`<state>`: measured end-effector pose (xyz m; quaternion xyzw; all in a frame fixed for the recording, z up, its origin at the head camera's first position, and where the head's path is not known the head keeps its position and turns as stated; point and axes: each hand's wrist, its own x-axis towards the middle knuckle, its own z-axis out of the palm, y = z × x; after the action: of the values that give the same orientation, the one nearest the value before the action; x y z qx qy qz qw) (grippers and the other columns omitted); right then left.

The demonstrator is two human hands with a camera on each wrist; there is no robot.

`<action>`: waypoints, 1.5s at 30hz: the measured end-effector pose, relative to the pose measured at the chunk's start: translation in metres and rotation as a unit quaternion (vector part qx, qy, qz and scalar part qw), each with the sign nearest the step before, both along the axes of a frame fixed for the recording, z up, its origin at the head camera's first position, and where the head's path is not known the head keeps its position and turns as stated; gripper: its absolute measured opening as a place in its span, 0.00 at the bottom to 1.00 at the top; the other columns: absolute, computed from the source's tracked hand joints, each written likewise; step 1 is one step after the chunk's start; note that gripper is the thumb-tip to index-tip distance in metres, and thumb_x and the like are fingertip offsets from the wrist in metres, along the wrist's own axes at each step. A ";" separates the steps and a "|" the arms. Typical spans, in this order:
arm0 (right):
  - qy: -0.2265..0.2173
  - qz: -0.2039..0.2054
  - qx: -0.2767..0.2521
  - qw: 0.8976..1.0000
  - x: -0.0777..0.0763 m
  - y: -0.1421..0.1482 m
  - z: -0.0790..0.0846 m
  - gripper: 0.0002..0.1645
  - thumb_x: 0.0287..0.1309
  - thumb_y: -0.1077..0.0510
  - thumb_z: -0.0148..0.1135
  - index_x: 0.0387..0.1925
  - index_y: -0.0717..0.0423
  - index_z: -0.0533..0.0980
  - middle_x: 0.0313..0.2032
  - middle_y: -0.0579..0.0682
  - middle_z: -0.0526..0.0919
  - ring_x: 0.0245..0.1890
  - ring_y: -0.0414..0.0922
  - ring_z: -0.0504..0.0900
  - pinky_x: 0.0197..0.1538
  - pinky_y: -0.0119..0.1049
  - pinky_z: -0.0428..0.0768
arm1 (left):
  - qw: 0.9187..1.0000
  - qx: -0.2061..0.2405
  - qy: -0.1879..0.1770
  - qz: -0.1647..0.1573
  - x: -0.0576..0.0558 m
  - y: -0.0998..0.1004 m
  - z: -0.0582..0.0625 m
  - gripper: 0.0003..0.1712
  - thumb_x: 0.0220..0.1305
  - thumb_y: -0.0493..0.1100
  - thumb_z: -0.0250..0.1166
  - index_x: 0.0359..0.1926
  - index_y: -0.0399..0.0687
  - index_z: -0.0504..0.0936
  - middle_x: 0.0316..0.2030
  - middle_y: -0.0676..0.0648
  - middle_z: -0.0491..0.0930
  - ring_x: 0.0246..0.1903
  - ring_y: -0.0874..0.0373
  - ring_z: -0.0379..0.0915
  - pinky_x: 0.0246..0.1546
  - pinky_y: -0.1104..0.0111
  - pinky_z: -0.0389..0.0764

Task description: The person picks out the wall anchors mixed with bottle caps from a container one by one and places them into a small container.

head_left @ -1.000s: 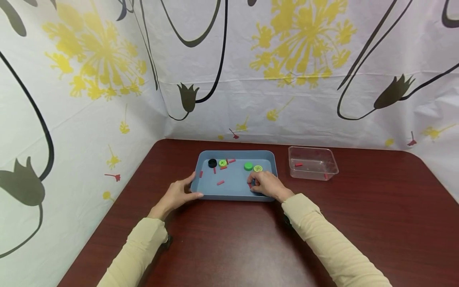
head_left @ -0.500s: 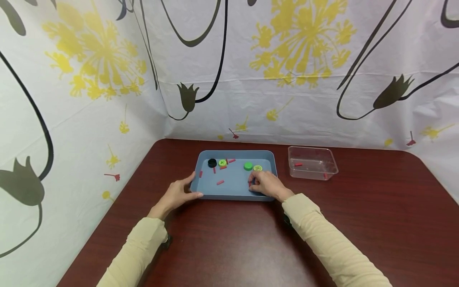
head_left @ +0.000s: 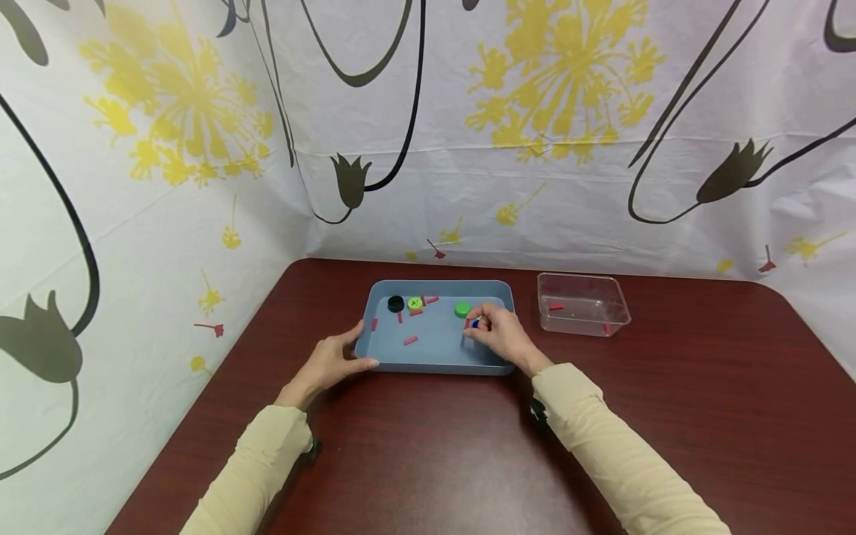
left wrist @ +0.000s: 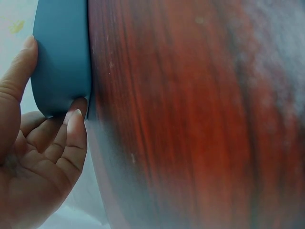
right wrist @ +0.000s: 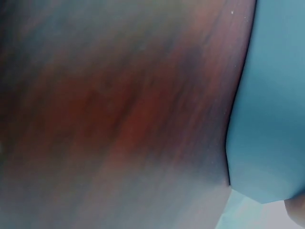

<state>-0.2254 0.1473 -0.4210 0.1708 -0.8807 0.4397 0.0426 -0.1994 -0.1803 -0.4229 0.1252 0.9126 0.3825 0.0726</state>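
Note:
A blue tray (head_left: 435,369) stands on the table, its near left corner gripped by my left hand (head_left: 329,361). In the left wrist view, the thumb of the left hand (left wrist: 45,162) lies on one side of the tray's wall (left wrist: 62,52) and the fingers curl at its lower corner. Over the tray's right part, my right hand (head_left: 503,334) pinches a small red strip (head_left: 467,325). Something small and dark blue (head_left: 475,323) shows between those fingers, too little of it to identify. A green cap (head_left: 463,309) lies just beyond the right fingertips. The yellow-green cap near it is mostly hidden.
A black cap (head_left: 396,303), a yellow-green cap (head_left: 414,303) and several red strips (head_left: 411,340) lie in the tray's left half. A clear plastic box (head_left: 584,325) with red strips inside stands right of the tray. A patterned cloth (head_left: 428,186) hangs behind the table.
My right hand has risen and moved away from me inside the tray, carrying the red strip towards the caps. The left hand has kept its place at the tray corner.

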 end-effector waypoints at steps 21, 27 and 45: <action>0.081 -0.197 -0.162 0.964 -0.007 0.043 0.028 0.13 0.53 0.63 0.67 0.39 0.65 0.76 0.18 0.43 0.69 0.17 0.31 0.63 0.21 0.24 0.62 | 1.000 -0.005 -0.001 -0.002 0.000 0.000 0.003 0.54 0.50 0.57 0.71 0.72 0.45 0.54 0.66 0.37 0.63 0.51 0.50 0.74 0.51 0.57 0.76; 0.079 -0.276 -0.119 0.950 -0.006 0.073 0.035 0.15 0.56 0.57 0.66 0.43 0.61 0.76 0.18 0.42 0.71 0.14 0.29 0.65 0.22 0.25 0.64 | 1.000 -0.009 0.002 -0.003 0.000 0.000 0.003 0.53 0.50 0.57 0.71 0.71 0.45 0.54 0.66 0.37 0.63 0.52 0.49 0.73 0.52 0.57 0.76; 0.130 -0.303 0.038 0.943 -0.006 0.112 0.017 0.13 0.54 0.62 0.67 0.39 0.66 0.76 0.23 0.54 0.72 0.23 0.44 0.66 0.32 0.36 0.63 | 1.000 -0.009 -0.003 0.004 0.000 0.001 0.003 0.53 0.51 0.57 0.71 0.71 0.45 0.54 0.67 0.38 0.61 0.58 0.47 0.68 0.55 0.55 0.73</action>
<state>-0.2318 0.2594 -0.4036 -0.0467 -0.8937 0.3465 0.2811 -0.1991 -0.1794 -0.4204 0.1193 0.9164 0.3746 0.0752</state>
